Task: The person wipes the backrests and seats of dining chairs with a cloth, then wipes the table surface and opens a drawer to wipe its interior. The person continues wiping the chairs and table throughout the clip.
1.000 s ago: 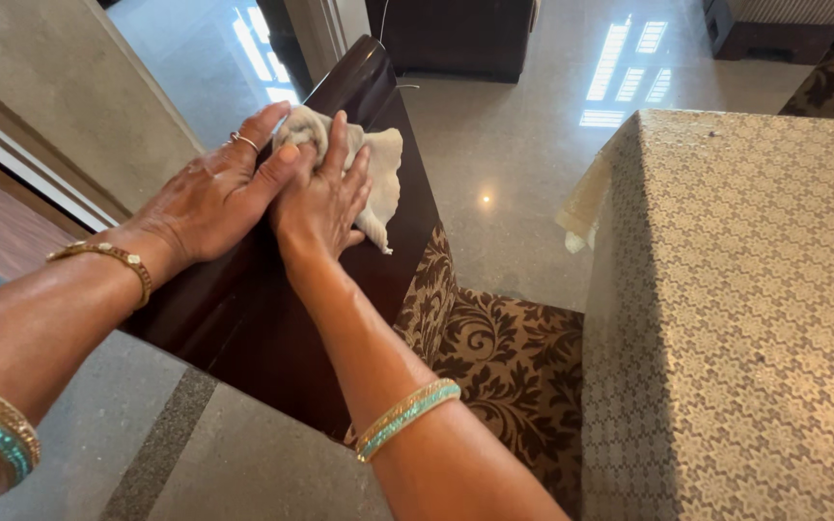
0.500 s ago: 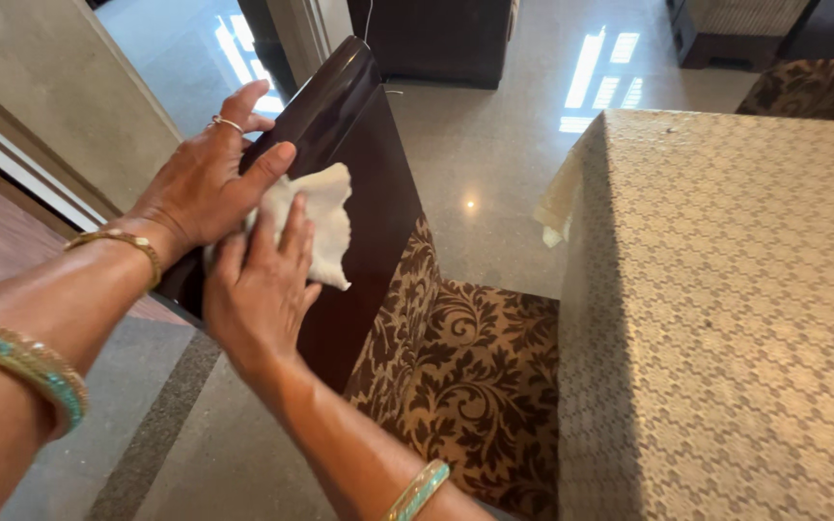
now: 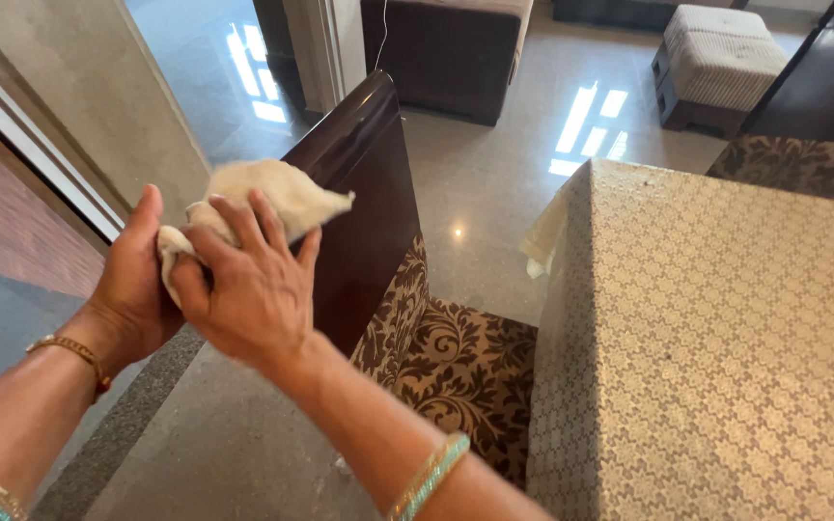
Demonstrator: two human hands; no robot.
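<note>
Both hands have drawn back off the glossy chair back (image 3: 354, 193) toward the near end, where the right hand (image 3: 243, 285), fingers spread, and the left hand (image 3: 137, 285), cupped, gather the cream cloth (image 3: 272, 193) between them, probably refolding it mid-wipe before pressing it back onto the wood.

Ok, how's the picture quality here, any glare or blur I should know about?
Head view: bright window reflections glare off the polished floor, and a small light spot shines nearer the chair. The dark glossy chair back carries a sheen. The cloth and both hands, left hand, right hand, are sharp.
</note>
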